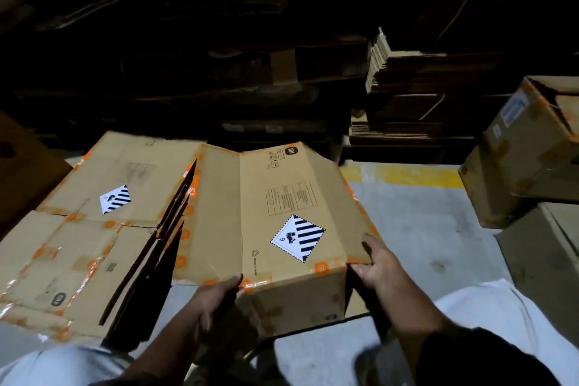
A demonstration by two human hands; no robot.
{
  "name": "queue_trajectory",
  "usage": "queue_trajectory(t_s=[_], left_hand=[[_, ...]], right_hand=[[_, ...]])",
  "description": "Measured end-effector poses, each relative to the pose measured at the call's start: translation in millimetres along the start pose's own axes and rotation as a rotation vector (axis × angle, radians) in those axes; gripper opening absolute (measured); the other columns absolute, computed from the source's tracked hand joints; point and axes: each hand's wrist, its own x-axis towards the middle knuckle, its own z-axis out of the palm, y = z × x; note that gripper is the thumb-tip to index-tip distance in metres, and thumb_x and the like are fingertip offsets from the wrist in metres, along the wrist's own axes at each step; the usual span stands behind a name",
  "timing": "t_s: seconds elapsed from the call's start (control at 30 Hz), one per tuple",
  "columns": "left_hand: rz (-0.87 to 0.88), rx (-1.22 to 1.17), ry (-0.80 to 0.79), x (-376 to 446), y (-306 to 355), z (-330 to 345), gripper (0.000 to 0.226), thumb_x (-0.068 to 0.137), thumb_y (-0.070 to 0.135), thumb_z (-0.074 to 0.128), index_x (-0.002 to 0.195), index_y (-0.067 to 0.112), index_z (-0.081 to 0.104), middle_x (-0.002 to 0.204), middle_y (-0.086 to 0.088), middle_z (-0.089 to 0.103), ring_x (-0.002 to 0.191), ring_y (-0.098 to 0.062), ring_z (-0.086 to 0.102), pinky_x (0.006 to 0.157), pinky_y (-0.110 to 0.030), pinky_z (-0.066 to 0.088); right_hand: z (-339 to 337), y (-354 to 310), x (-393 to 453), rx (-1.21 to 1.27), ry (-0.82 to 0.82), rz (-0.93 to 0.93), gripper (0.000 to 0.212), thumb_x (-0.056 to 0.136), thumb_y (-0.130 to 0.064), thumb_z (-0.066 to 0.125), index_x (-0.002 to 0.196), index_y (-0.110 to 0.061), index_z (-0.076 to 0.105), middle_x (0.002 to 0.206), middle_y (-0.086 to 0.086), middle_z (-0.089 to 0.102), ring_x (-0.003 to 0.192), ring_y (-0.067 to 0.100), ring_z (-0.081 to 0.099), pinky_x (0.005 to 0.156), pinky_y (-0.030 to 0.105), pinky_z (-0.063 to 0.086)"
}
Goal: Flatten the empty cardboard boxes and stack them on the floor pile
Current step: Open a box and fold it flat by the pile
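The half-collapsed cardboard box (282, 222) is held above the floor (416, 229), its long axis running away from the person, labelled panel facing up and one end flap still folded down toward the person. Both hands are at that near end. The left hand (216, 301) curls its grip round the near lower-left corner, fingers tucked under the flap; the right hand (379, 263) pinches the near right edge where the side panel meets the top. So the whole length of the box lies forward of both grips.

The floor pile (87, 229) of flattened boxes lies just beside the box on its left, the box's left edge overlapping it. The left hand is the nearer one to the pile, so the coming move probably swings the box leftward and down.

Unflattened boxes (526, 160) stand well apart to the right.
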Motion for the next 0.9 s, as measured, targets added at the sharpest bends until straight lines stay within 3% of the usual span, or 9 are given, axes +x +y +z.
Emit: queue_trajectory(t_s=[0.13,0.23,0.33,0.43,0.53,0.6,0.7,0.83,0.9], left_hand=[[0.017,-0.066,0.172,20.9,-3.5,-17.1,0.069,0.058,0.053,0.091,0.097,-0.001,0.075,0.104,-0.020,0.074,0.102,-0.039,0.067,0.098,-0.055,0.051],[0.021,0.125,0.658,8.4,12.6,-23.5,0.094,0.072,0.049,0.085,0.132,-0.014,0.049,0.137,-0.031,0.054,0.124,-0.042,0.054,0.103,-0.050,0.046],[0.389,0.326,1.013,-13.7,26.7,-13.0,0.119,0.069,0.039,0.091,0.153,-0.004,0.019,0.155,-0.027,0.029,0.144,-0.042,0.030,0.112,-0.055,0.037],[0.822,0.566,0.488,-21.7,25.9,20.8,0.115,0.068,0.033,0.093,0.157,0.010,0.024,0.158,-0.003,0.029,0.144,-0.017,0.030,0.115,-0.025,0.026],[0.957,0.839,0.049,-33.2,16.1,61.1,0.115,0.073,0.046,0.086,0.159,0.017,0.015,0.156,0.012,0.018,0.145,-0.006,0.018,0.122,-0.028,0.020],[1.071,0.791,0.114,-29.6,8.5,80.0,0.086,0.082,0.054,0.067,0.153,0.027,0.028,0.152,0.008,0.038,0.139,-0.013,0.038,0.115,-0.042,0.036],[1.000,0.501,0.214,-29.8,3.4,90.5,0.070,0.089,0.054,0.047,0.154,0.038,0.027,0.145,0.001,0.050,0.134,-0.021,0.049,0.109,-0.037,0.041],[0.901,0.258,0.514,-44.5,14.2,76.5,0.027,0.092,0.033,0.056,0.095,0.008,0.064,0.075,0.012,0.060,0.074,-0.023,0.060,0.062,-0.021,0.038],[0.903,0.066,0.585,-46.9,25.0,61.2,0.034,0.098,0.038,0.059,0.094,0.006,0.071,0.081,0.003,0.069,0.078,-0.018,0.064,0.072,-0.028,0.048]], right_hand=[[1.7,3.0,-5.4,0.103,-0.029,-0.069,0.044,0.098,-0.018,0.062,0.137,-0.002,0.049,0.125,0.020,0.060,0.112,0.034,0.063,0.083,0.037,0.058],[22.3,1.6,-20.5,0.084,-0.102,-0.135,0.041,0.093,-0.010,0.068,0.132,-0.004,0.057,0.113,0.010,0.068,0.101,0.026,0.066,0.074,0.032,0.060],[55.4,0.6,-47.5,-0.324,-0.120,-0.414,0.017,0.096,-0.016,0.064,0.111,-0.009,0.059,0.098,0.003,0.066,0.095,0.031,0.065,0.083,0.048,0.055],[77.6,12.3,-79.9,-0.886,-0.105,-0.795,0.017,0.097,-0.022,0.056,0.113,-0.018,0.057,0.101,0.002,0.065,0.087,0.028,0.062,0.073,0.036,0.049],[83.8,38.0,-100.3,-1.355,-0.157,-1.162,0.062,0.098,-0.024,0.046,0.156,-0.031,0.022,0.116,-0.001,0.053,0.094,0.023,0.055,0.074,0.035,0.048],[87.3,60.9,-116.6,-1.585,-0.233,-1.284,0.078,0.099,-0.030,0.044,0.159,-0.031,-0.006,0.122,0.000,0.046,0.112,0.025,0.050,0.084,0.039,0.047],[90.6,82.1,-135.7,-1.644,-0.386,-1.337,0.086,0.100,-0.030,0.046,0.156,-0.027,-0.018,0.132,0.001,0.044,0.125,0.021,0.043,0.097,0.035,0.041],[98.1,69.5,-139.6,-1.456,-0.777,-1.268,0.071,0.097,-0.049,0.052,0.159,-0.028,0.022,0.116,-0.010,0.048,0.111,0.009,0.048,0.094,0.033,0.046],[99.4,57.4,-124.9,-1.337,-0.747,-1.170,0.060,0.095,-0.055,0.054,0.149,-0.031,0.043,0.120,-0.014,0.050,0.113,0.004,0.051,0.096,0.031,0.048]])
